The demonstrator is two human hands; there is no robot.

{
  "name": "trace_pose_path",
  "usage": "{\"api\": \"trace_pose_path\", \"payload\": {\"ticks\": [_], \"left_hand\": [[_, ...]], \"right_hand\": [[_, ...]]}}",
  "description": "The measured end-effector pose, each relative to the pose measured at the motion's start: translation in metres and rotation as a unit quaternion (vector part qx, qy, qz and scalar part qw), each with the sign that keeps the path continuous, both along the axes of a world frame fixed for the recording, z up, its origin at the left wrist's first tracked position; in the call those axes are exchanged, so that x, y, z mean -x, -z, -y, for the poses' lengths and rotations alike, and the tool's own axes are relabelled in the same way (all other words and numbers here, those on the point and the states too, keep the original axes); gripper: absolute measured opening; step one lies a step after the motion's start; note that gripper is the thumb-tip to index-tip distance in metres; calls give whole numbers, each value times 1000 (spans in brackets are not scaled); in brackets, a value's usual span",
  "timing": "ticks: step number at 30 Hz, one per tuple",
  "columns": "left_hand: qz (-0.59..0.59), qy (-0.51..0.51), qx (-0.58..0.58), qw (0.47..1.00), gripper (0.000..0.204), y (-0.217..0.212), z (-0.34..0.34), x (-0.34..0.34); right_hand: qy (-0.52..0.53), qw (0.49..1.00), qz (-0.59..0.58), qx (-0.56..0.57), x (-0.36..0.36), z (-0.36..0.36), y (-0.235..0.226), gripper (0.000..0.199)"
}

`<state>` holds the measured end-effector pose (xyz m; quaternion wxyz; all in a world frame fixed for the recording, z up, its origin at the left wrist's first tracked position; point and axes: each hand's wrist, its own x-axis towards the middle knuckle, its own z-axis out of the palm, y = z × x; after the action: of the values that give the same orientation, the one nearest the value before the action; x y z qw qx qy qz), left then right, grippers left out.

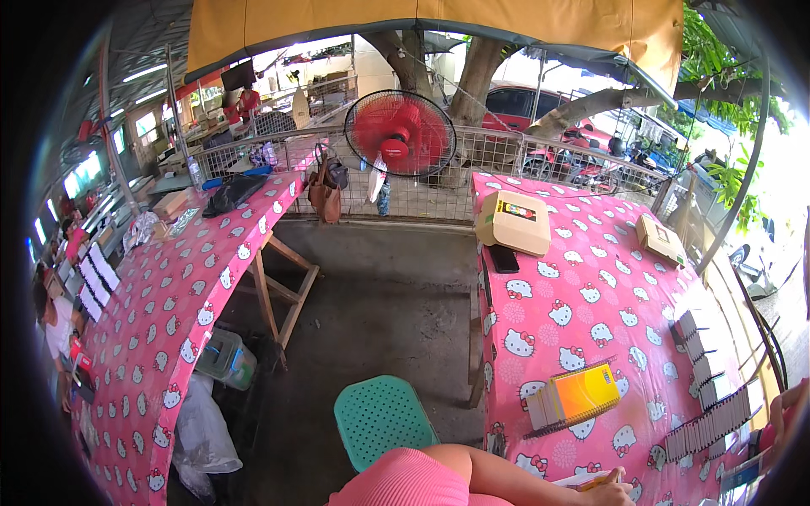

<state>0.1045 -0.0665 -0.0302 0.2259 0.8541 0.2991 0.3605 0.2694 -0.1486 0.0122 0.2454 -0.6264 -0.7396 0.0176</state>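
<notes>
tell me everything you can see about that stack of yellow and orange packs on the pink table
The stack of yellow and orange packs is a row of thin, flat packs stood on edge and leaning together, the front face bright yellow shading to orange, glossy like printed card or plastic wrap. Paler edges show at its left end. It rests on the pink cartoon-cat tablecloth, near the table's front left corner, tilted at an angle to the table edge. Nothing grips it; the hand at the lower edge is apart from it.
</notes>
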Motion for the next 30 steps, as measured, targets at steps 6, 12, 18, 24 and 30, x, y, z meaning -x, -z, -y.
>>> {"api": "trace_pose_path", "payload": {"ticks": [6, 12, 18, 24, 30], "left_hand": [[84, 13, -42, 995, 29, 17, 5, -1], [27, 59, -57, 996, 29, -10, 4, 15], [99, -20, -95, 990, 29, -1, 6, 3], [16, 48, -76, 996, 35, 18, -11, -15], [36, 43, -74, 996, 34, 17, -9, -31]], "right_hand": [[129, 939, -310, 77, -84, 4, 17, 20], [114, 964, -238, 17, -47, 16, 13, 19], [94, 973, -213, 12, -38, 12, 14, 19], [83, 977, -198, 6, -37, 9, 11, 21], [68, 979, -192, 15, -35, 4, 9, 25]]}}
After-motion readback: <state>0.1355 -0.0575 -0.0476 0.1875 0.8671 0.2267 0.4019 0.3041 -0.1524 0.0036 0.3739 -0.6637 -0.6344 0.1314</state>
